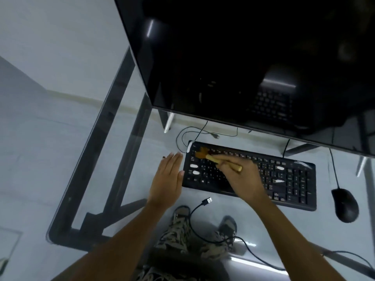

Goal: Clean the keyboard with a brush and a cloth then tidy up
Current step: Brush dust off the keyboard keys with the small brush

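At the far left the glass tabletop (60, 138) shows its dark frame beneath. Next comes the left hand (166, 177), flat and palm down, its fingers (172, 161) stretched out straight and close together, holding nothing, its edge just beside the left end of the black keyboard (288, 179). The keyboard lies on the tabletop below the dark monitor (243, 57). Over its upper-left keys the brush (215, 158) rests with its orange-brown bristles touching the keys and its pale wooden handle slanting down to the right. The right hand (241, 179) has its fingers closed around that handle. A loose USB plug (207, 200) on a black cable lies in front of the keyboard. At the right, a black mouse (345, 205) sits just beside the keyboard's right end.
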Demonstrator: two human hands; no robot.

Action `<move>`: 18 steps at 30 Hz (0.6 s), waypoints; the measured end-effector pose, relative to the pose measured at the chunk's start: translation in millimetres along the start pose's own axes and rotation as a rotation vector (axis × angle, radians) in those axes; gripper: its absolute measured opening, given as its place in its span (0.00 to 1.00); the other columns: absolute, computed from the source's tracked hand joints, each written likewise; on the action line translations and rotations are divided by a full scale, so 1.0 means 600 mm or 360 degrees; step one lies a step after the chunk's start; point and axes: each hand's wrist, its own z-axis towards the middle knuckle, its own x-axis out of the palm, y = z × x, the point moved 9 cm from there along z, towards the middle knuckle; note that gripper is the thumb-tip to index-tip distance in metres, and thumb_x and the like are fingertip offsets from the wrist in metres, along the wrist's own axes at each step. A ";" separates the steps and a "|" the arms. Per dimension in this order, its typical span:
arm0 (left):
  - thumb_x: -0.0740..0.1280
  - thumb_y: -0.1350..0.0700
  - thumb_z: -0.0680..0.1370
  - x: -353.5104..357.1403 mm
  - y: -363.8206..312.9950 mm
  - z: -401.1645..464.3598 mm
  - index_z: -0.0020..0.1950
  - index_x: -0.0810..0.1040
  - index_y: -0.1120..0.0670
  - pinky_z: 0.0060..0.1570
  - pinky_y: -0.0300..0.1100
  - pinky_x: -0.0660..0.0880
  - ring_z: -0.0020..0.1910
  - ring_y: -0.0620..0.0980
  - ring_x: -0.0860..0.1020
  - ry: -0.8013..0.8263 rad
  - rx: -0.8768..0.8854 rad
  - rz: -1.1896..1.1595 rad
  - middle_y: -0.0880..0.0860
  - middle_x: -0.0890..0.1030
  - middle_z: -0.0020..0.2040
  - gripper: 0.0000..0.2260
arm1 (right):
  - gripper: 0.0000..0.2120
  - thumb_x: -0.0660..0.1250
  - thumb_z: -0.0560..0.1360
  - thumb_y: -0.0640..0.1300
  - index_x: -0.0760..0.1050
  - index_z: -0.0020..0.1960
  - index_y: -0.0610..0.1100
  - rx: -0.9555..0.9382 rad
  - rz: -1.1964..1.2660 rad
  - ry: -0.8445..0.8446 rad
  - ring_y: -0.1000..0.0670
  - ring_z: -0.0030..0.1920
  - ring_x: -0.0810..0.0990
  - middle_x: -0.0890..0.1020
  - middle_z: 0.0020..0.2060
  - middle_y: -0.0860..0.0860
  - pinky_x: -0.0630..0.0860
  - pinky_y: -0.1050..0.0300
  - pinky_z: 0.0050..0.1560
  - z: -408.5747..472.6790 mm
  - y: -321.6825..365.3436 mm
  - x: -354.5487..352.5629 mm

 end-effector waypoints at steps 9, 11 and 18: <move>0.49 0.53 0.82 -0.003 0.002 0.002 0.74 0.64 0.61 0.74 0.49 0.55 0.74 0.55 0.63 -0.0040 -0.0005 0.0017 0.58 0.69 0.72 0.22 | 0.14 0.63 0.76 0.38 0.81 0.58 0.47 0.0048 -0.0145 -0.0149 0.44 0.28 0.77 0.83 0.32 0.48 0.75 0.52 0.28 0.028 -0.017 -0.028; 0.49 0.53 0.82 -0.003 0.001 0.002 0.73 0.64 0.61 0.74 0.50 0.55 0.74 0.56 0.63 -0.0044 0.0002 0.0016 0.58 0.69 0.72 0.22 | 0.14 0.63 0.77 0.37 0.80 0.60 0.46 0.0087 -0.0310 -0.0363 0.52 0.24 0.70 0.78 0.27 0.47 0.67 0.64 0.24 0.027 -0.029 -0.049; 0.49 0.54 0.82 -0.006 -0.002 0.000 0.73 0.65 0.61 0.74 0.51 0.56 0.74 0.56 0.63 -0.0077 0.0025 0.0004 0.59 0.69 0.72 0.22 | 0.12 0.65 0.72 0.40 0.84 0.46 0.53 0.0021 -0.0244 -0.0035 0.56 0.33 0.80 0.84 0.38 0.61 0.75 0.61 0.31 -0.032 0.003 -0.030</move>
